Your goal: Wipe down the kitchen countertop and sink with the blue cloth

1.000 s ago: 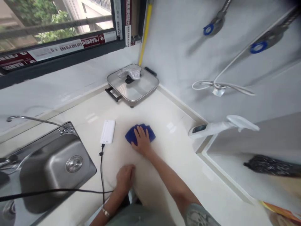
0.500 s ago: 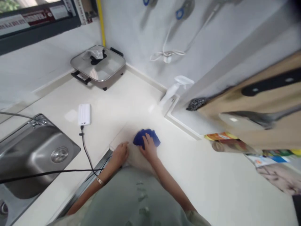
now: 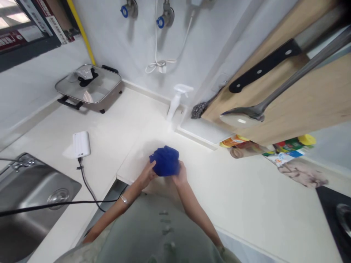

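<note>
A bunched dark blue cloth (image 3: pixel 166 161) is held between my two hands, close to the front edge of the white countertop (image 3: pixel 246 197). My left hand (image 3: pixel 148 171) grips its left side, with the thumb on top. At the cloth's right side, my right hand (image 3: pixel 181 175) is closed on it, and most of its fingers are hidden under or behind the fabric.
A steel sink (image 3: pixel 16 197) lies to the left, near a white power bank (image 3: pixel 81 144) with a black cable. An electric pan (image 3: pixel 90 86) stands in the back corner, a white spray bottle (image 3: pixel 175 102) by the wall. Ladle (image 3: pixel 246 114) and knife (image 3: pixel 263 67) hang right.
My left hand has moved right and taken hold of the blue cloth. The cloth, earlier under my right hand on the counter, is now between both hands. The view has turned to the right.
</note>
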Motion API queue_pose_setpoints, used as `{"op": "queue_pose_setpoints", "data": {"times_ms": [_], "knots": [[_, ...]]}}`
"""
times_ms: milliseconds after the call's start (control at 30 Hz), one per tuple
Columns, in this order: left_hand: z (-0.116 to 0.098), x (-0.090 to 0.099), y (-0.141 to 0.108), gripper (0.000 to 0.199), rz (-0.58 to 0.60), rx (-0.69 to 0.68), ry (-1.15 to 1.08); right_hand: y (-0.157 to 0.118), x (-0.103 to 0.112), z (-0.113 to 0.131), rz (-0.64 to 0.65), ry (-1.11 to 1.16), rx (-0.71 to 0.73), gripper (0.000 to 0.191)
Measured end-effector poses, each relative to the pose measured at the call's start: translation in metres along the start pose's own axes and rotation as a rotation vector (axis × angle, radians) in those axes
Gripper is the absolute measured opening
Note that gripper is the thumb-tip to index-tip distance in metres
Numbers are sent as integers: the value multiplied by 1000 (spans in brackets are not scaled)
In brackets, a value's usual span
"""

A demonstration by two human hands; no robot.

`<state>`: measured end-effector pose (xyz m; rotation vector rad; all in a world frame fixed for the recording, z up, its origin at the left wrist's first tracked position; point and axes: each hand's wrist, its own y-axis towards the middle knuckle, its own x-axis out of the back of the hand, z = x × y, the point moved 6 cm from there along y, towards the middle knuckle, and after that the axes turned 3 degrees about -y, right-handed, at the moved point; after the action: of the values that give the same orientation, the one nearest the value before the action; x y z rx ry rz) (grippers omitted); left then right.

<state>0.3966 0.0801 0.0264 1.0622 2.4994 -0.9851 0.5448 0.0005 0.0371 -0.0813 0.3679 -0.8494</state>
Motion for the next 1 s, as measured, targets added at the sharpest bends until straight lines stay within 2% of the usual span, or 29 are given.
{"op": "queue_pose_setpoints", "data": {"times_ms": [100,167,233,367,433,500,567,700,767,833,933,1000], "knots": [[-23,-5,-8,75,-127,-200,46,-8,-8,8,6,-26,-36,42],[-37,-2,-13,68,-210,-314,161,-8,-4,20,-26,-194,29,43],[-47,2,-12,63,-234,-373,269,-5,7,31,-72,-429,129,44],[-48,20,10,45,-342,-339,553,6,47,31,-222,-805,223,51],[-42,31,22,35,-395,-298,664,9,69,31,-354,-918,284,54],[-35,40,29,28,-419,-287,713,7,79,34,-425,-985,371,56],[-32,46,30,25,-422,-289,755,4,68,34,-366,-1059,451,52],[-35,51,27,31,-401,-308,819,-1,4,17,68,-1270,581,43],[-38,52,27,33,-390,-314,844,-4,-14,4,225,-1356,594,45],[-40,53,29,34,-376,-316,864,-4,-7,-5,261,-1392,569,46],[-39,53,32,33,-342,-306,879,-7,29,-7,246,-1338,545,37],[-37,51,33,34,-316,-292,880,-9,56,-2,166,-1271,527,35]]}}
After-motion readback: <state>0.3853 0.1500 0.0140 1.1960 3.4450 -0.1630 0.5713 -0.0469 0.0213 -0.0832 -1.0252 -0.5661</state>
